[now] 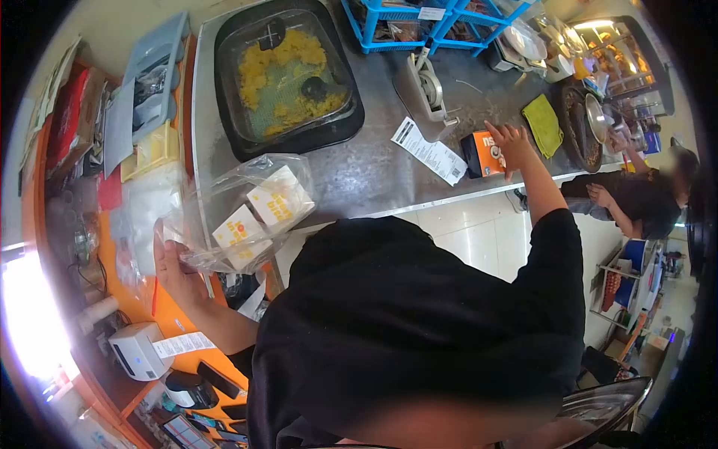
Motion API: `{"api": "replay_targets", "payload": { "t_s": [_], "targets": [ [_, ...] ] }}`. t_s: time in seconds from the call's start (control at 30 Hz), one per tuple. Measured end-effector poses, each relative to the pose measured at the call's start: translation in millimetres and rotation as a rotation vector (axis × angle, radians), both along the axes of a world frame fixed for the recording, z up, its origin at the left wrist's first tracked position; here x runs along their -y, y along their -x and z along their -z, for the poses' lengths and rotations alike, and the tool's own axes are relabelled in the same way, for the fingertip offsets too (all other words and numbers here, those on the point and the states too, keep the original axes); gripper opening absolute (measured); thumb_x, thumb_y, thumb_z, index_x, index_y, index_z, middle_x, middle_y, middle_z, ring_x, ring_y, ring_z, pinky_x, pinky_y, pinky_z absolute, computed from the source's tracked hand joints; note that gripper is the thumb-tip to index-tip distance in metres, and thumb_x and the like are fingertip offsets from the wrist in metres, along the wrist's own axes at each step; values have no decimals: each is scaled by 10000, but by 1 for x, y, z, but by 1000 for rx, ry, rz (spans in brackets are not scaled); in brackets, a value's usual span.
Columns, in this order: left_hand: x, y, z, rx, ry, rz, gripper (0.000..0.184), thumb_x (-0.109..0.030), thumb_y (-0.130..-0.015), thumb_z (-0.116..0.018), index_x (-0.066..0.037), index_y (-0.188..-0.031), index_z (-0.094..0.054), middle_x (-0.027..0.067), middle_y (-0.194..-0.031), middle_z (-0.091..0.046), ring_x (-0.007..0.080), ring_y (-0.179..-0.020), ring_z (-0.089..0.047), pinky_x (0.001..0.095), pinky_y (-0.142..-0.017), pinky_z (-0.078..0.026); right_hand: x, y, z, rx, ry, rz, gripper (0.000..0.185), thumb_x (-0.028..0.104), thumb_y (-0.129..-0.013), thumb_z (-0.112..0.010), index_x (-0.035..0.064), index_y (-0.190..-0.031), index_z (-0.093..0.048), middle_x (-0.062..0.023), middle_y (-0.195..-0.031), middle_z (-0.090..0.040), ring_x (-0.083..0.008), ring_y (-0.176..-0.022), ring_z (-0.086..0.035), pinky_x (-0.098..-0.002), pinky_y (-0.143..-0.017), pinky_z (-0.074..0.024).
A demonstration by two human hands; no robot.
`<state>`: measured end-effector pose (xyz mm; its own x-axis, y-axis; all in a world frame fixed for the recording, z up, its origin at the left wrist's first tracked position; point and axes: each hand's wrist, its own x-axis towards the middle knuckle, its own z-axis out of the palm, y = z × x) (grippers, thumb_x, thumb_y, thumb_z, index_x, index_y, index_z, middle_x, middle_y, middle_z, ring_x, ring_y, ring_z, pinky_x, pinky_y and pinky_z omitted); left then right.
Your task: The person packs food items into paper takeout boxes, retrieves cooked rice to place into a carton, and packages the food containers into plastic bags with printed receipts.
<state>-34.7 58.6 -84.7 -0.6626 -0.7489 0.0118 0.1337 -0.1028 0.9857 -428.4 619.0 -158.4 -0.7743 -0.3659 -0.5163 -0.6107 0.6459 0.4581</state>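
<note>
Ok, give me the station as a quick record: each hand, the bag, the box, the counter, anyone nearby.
left hand: holding the clear bag at its open side
bag contents: two white cartons with yellow print
bag position: at the counter's near edge
right hand: fingers spread at the orange and black box; grip unclear
beside box: printed slip
counter: tape dispenser, green cloth, black tray with yellow food
nearby: another person, at right

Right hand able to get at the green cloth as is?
Probably yes: the green cloth lies close beside the right hand, nothing visible between them; the orange box is under its fingers.
</note>
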Motion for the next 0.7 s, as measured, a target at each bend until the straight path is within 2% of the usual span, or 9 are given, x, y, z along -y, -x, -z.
{"api": "replay_targets", "payload": {
  "t_s": [0.07, 0.17, 0.23, 0.33, 0.4, 0.47, 0.53, 0.63, 0.7],
  "targets": [
    [-4, 7, 0, 46, 33, -99, 492, -179, -942, -537, -2, -1382, -406, -39, -695, -483, 21, -667, -470, 163, -614, -396, -9, 3, 8, 11, 164, 55, 1507, 271, -368, -935, 243, -1497, 62, -131, -1404, -369, -333, -1316, -348, -559, -1015, -314],
    [-9, 19, -4, 83, 53, -246, 477, -186, -945, -534, -4, -1373, -425, -50, -657, -427, 25, -615, -405, 156, -559, -333, -26, -3, 21, -46, 422, 64, 1409, 201, -391, -901, 264, -1497, -30, -148, -1383, -369, -350, -1268, -390, -557, -1008, -323],
    [-9, 15, -2, 63, 37, -208, 471, -184, -945, -532, 1, -1366, -433, -52, -657, -419, 22, -610, -392, 158, -545, -322, -24, -7, 21, -55, 502, 60, 1330, 169, -423, -875, 275, -1491, -90, -150, -1368, -380, -365, -1245, -408, -557, -1006, -327],
    [-13, 8, -2, 97, 61, -188, 473, -185, -945, -530, 9, -1365, -432, -52, -658, -408, 21, -610, -382, 165, -542, -315, -9, -7, -5, -143, 508, 303, 1230, 139, -448, -843, 281, -1471, -175, -152, -1339, -402, -393, -1211, -425, -568, -997, -330],
    [-14, 1, -4, 152, 72, -161, 486, -212, -946, -525, 5, -1370, -430, -55, -665, -392, 24, -619, -376, 168, -547, -314, 3, -7, -36, -218, 776, 278, 1179, 123, -456, -839, 245, -1457, -229, -155, -1323, -416, -394, -1209, -424, -527, -1005, -348],
    [-16, -11, -6, 233, 52, -103, 509, -263, -945, -517, -7, -1377, -430, -61, -679, -368, 30, -634, -368, 170, -553, -314, 17, 0, -65, -279, 1117, 49, 1143, 110, -465, -834, 196, -1449, -258, -154, -1313, -425, -374, -1202, -429, -467, -1014, -366],
    [-23, -12, -2, 174, 26, -104, 521, -269, -950, -512, 1, -1384, -414, -66, -678, -362, 28, -645, -368, 164, -550, -303, 75, -29, -116, -264, 1293, 3, 1149, 114, -458, -849, 149, -1445, -261, -145, -1354, -398, -338, -1242, -401, -427, -1046, -345],
    [-25, -16, 8, 157, 47, -48, 548, -284, -960, -499, 17, -1400, -376, -62, -699, -384, 39, -668, -382, 185, -575, -327, 159, -65, -145, -97, 1406, -352, 1175, 193, -507, -856, 67, -1460, -181, -137, -1450, -330, -285, -1332, -352, -404, -1091, -305],
    [-30, -17, 9, 197, 128, 7, 551, -288, -963, -494, 20, -1403, -369, -53, -716, -407, 51, -675, -398, 206, -598, -353, 217, -86, -131, 235, 1488, -497, 1247, 296, -527, -889, 54, -1467, -107, -165, -1467, -267, -286, -1358, -294, -422, -1096, -285]
  ]
}}
